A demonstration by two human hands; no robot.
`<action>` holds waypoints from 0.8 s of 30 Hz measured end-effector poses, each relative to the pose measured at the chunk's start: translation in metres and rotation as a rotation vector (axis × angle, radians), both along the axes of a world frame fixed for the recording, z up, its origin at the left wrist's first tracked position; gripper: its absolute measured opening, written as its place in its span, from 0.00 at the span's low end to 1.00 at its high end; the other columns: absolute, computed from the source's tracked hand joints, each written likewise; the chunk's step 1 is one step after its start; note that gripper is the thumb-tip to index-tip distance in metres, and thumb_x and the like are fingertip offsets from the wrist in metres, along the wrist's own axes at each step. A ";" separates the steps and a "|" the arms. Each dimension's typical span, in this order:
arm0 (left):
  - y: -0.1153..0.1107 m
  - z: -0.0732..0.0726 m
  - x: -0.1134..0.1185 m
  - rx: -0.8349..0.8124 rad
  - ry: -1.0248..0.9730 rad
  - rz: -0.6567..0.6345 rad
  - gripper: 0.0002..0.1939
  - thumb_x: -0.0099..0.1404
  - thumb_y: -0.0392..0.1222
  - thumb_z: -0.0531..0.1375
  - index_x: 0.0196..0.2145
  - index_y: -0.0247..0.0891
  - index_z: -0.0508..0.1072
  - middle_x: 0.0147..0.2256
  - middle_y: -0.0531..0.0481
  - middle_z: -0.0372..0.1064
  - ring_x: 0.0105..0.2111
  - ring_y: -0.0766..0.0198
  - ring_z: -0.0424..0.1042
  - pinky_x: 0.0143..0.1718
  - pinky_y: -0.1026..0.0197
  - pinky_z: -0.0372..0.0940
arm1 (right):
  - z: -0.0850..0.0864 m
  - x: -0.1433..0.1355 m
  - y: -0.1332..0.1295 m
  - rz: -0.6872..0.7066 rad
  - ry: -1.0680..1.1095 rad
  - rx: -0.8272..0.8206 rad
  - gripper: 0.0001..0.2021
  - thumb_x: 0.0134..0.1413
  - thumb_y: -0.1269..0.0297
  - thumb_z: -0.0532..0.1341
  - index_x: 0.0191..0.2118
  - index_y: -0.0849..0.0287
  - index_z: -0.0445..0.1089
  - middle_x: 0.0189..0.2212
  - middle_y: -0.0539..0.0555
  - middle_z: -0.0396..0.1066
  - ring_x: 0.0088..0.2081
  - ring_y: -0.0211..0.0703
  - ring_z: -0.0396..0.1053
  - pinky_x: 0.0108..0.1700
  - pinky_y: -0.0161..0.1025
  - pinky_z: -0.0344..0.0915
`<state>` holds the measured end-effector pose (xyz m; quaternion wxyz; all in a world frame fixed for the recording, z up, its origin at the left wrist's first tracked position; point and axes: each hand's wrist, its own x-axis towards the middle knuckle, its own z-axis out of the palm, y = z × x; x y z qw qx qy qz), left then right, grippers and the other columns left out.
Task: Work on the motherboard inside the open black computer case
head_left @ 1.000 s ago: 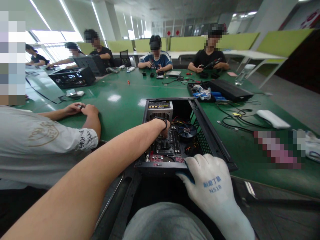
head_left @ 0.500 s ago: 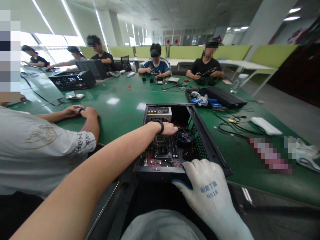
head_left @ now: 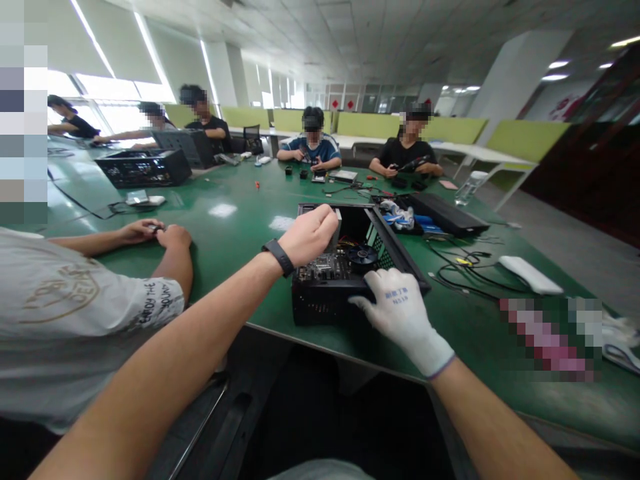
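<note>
An opened black computer case (head_left: pixel 325 303) lies at the table's near edge. A round black fan (head_left: pixel 362 255) and a circuit board (head_left: pixel 323 267) show inside. My bare left hand (head_left: pixel 311 235), with a black band on its wrist, is over the case's left side in front of the power supply. Its fingers are curled and their tips hidden, so I cannot make out what they hold. In a white work glove, my right hand (head_left: pixel 393 297) grips the near rim of the case, fingers over the top and thumb against the outer wall.
At my left a person in a grey T-shirt (head_left: pixel 90 300) rests both forearms on the green table (head_left: pixel 235 267). Behind the case lies a black tray with gloves (head_left: pixel 397 215). Cables (head_left: pixel 460 267) and a white box (head_left: pixel 530 275) are at right. Several people work across the table.
The computer case has moved away from me, and its near outer wall now shows. My left hand has left the fan area and moved up and left. My right hand has moved forward with the rim.
</note>
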<state>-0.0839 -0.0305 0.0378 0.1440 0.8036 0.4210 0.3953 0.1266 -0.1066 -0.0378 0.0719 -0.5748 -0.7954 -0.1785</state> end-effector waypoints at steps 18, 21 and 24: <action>-0.010 -0.054 -0.043 -0.175 -0.122 0.056 0.14 0.73 0.48 0.45 0.32 0.41 0.61 0.28 0.55 0.59 0.30 0.64 0.59 0.35 0.59 0.58 | 0.013 -0.022 0.261 -0.161 -0.033 -0.079 0.21 0.62 0.53 0.60 0.56 0.59 0.67 0.53 0.58 0.68 0.50 0.46 0.69 0.51 0.51 0.69; -0.010 -0.063 -0.046 -0.259 -0.144 0.060 0.13 0.73 0.47 0.45 0.33 0.41 0.61 0.28 0.55 0.59 0.29 0.64 0.59 0.33 0.59 0.59 | 0.014 -0.022 0.278 -0.166 -0.029 -0.084 0.21 0.62 0.53 0.60 0.56 0.59 0.66 0.53 0.58 0.68 0.50 0.46 0.69 0.51 0.51 0.69; -0.009 -0.073 -0.047 -0.339 -0.146 0.070 0.11 0.72 0.45 0.45 0.36 0.41 0.62 0.28 0.54 0.59 0.28 0.64 0.60 0.31 0.59 0.60 | 0.015 -0.022 0.285 -0.168 -0.024 -0.079 0.21 0.62 0.53 0.60 0.56 0.59 0.66 0.54 0.58 0.68 0.50 0.47 0.69 0.51 0.51 0.69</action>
